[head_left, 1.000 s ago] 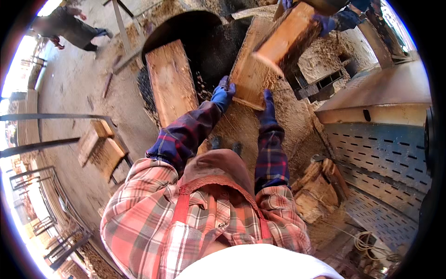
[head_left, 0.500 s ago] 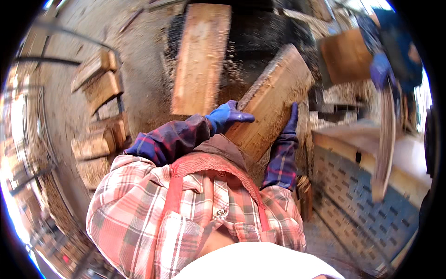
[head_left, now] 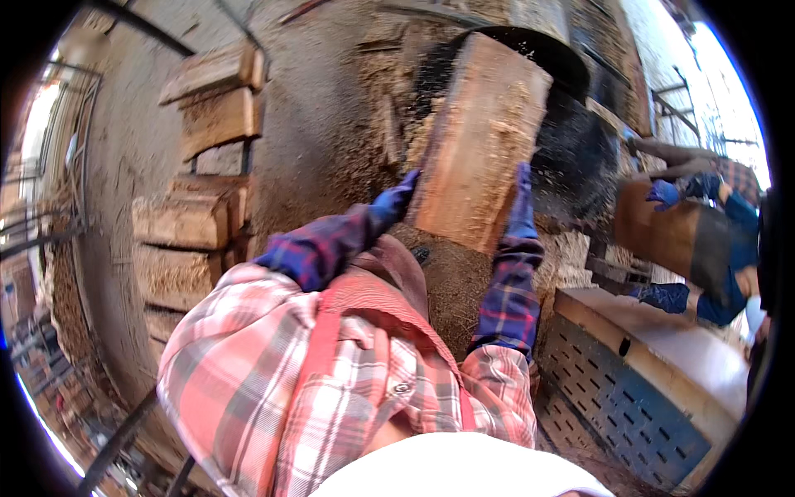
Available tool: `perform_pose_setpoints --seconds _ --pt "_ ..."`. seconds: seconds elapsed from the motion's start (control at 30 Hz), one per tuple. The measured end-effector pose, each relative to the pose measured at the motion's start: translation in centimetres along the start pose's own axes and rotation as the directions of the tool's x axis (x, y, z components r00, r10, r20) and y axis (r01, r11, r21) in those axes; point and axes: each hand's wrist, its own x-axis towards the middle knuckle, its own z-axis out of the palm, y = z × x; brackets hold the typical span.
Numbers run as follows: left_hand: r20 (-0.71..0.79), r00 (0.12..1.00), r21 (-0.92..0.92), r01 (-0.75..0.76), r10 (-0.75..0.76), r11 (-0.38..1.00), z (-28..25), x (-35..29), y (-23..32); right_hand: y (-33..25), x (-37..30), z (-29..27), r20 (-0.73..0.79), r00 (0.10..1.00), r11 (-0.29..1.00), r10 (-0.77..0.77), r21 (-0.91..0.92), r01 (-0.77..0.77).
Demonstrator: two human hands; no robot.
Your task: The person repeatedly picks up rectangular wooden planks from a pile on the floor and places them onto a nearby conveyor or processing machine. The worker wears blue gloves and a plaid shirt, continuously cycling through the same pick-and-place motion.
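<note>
A thick wooden plank (head_left: pixel 484 137), strewn with sawdust, slants away from my body at the middle of the view. My left hand (head_left: pixel 396 197), in a blue and purple glove, grips its left edge near the close end. At the opposite edge my right hand (head_left: pixel 520 203), also gloved, presses along the side with its fingers pointing forward. The plank lies between both hands, over a dark round-edged surface (head_left: pixel 580 157). Its underside is hidden, so I cannot tell whether it rests on anything.
Cut wood blocks (head_left: pixel 180 222) are stacked on my left beside dark metal bars. A co-worker's gloved hand (head_left: pixel 665 195) is at the right, near a brown panel (head_left: pixel 654 224). Below stands a pale-topped bench (head_left: pixel 662 340) with a slotted blue side. Sawdust covers the ground (head_left: pixel 348 157).
The plank in my hands has moved forward and turned straighter. My left hand has shifted to its left edge. The second plank no longer shows. The co-worker's curved wooden piece is out of sight.
</note>
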Motion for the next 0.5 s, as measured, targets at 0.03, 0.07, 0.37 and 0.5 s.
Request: perform_pose_setpoints --seconds 0.03,0.07,0.37,0.5 --pt "0.109 0.989 -0.007 -0.096 0.096 0.995 -1.3 0.1 -1.3 -1.4 -2.0 2.9 0.008 0.996 0.994 0.094 0.048 -0.094" --pt "0.226 0.956 -0.04 -0.185 0.189 0.982 -2.2 0.3 -2.6 -3.3 -4.8 5.5 0.007 0.983 0.979 0.182 0.092 -0.182" --pt "0.384 0.861 -0.163 -0.292 0.333 0.942 -9.5 -4.4 -10.8 5.7 -5.4 -2.9 0.064 0.994 0.996 -0.086 0.023 0.085" --pt "0.357 0.926 -0.398 0.27 -0.124 0.877 -8.0 -6.5 -7.1 4.4 -9.0 3.3 0.165 0.981 0.955 0.105 0.259 -0.146"
